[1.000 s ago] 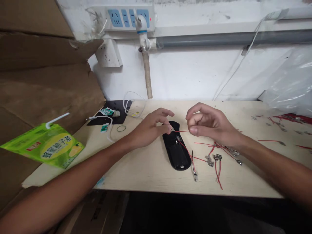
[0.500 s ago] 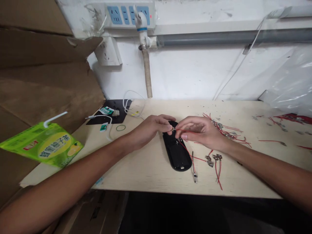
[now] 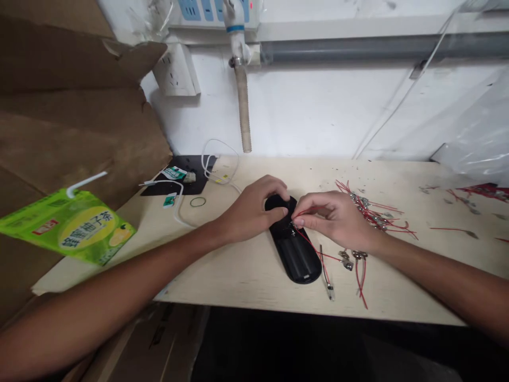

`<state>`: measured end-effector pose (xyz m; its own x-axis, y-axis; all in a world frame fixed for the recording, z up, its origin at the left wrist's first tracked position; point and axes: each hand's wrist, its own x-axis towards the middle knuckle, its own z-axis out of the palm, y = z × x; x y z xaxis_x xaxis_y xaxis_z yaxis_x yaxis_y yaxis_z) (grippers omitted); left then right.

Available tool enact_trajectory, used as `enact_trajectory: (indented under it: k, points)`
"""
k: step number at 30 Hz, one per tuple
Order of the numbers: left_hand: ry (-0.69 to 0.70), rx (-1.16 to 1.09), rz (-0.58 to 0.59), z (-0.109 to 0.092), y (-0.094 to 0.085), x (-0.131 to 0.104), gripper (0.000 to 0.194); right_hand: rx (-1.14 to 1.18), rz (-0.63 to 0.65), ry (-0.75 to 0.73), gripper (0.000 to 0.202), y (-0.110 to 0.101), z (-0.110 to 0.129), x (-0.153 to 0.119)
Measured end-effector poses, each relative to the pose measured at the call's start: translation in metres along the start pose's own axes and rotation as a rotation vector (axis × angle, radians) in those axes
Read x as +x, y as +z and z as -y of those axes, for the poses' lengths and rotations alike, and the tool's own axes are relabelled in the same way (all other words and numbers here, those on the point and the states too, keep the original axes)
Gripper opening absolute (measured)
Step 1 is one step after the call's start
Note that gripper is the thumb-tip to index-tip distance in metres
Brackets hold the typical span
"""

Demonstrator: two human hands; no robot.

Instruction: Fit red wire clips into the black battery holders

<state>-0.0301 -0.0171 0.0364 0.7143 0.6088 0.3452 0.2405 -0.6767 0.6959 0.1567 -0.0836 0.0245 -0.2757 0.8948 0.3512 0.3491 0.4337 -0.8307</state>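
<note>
A black elongated casing (image 3: 298,257) lies on the pale wooden table, with red wires running out of it to the right. My left hand (image 3: 264,207) is at the casing's upper left, thumb and forefinger apart at its top part; it seems to rest against the casing. The fingers of my right hand (image 3: 324,212) are pinched on a thin red wire over the upper right side. A metal contact (image 3: 347,263) sits at the end of one red wire, beside a black-and-red lead (image 3: 331,291). The fingertips hide part of the casing's inside.
Red wires with metal tabs (image 3: 369,212) lie heaped right of my right hand. At the left stand a green drink carton (image 3: 79,228) with a straw and cardboard (image 3: 79,122). A white cable (image 3: 178,207) and black sheet (image 3: 194,164) lie at the back left.
My left thumb and forefinger have spread apart from their earlier pinch. The casing sits slightly further right in the view, which has itself shifted. My right hand still pinches the red wire.
</note>
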Motion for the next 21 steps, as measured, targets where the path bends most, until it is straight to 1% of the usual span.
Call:
enact_trajectory:
  k: [2, 4, 7, 11, 16, 21]
  points:
    - [0.054, 0.120, -0.023, 0.003, 0.003, -0.001, 0.028, -0.004, 0.035, 0.019, 0.015, 0.002, 0.000, -0.001]
    - [0.088, 0.192, -0.007, 0.006, 0.007, -0.002, 0.036, 0.004, 0.055, 0.016, 0.015, 0.005, 0.001, -0.001]
    - [0.140, 0.221, 0.003, 0.011, 0.012, -0.003, 0.038, 0.026, 0.080, -0.006, 0.014, 0.008, 0.002, 0.000]
    - [0.194, 0.231, -0.033, 0.017, 0.017, -0.004, 0.039, 0.051, 0.074, 0.010, 0.016, 0.010, 0.002, 0.001]
    - [0.231, 0.215, -0.053, 0.021, 0.020, -0.006, 0.050, 0.077, 0.087, 0.012, 0.012, 0.013, 0.002, 0.001]
    - [0.255, 0.185, -0.060, 0.020, 0.021, -0.007, 0.046, 0.030, 0.111, -0.009, 0.010, 0.016, 0.002, 0.000]
